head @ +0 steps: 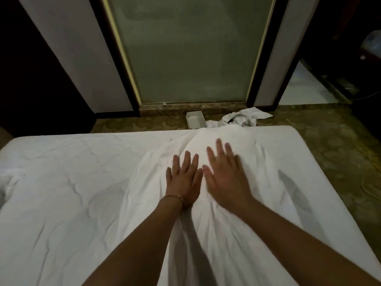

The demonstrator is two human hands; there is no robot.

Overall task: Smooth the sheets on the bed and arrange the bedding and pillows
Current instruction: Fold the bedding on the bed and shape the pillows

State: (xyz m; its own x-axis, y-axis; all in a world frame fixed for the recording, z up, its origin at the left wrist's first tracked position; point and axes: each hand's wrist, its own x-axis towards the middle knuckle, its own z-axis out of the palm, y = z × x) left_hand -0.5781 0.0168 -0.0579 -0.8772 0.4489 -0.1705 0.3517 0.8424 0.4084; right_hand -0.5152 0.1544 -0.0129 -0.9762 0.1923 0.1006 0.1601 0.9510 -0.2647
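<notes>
Hands, left (185,178) and right (224,178), lie flat, fingers spread, on lengthwise-creased sheet (72,182).

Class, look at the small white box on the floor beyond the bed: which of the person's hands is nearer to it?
Left. The left hand lies almost straight below the white box; the right hand lies further right.

A frosted glass door (189,50) in a dark frame stands beyond the bed, above a marbled stone threshold (191,108). On the patterned floor (334,133), a small white open box (195,120) lies just beside a crumpled white cloth (243,118). A thin cord (369,182) runs along the floor at right.
</notes>
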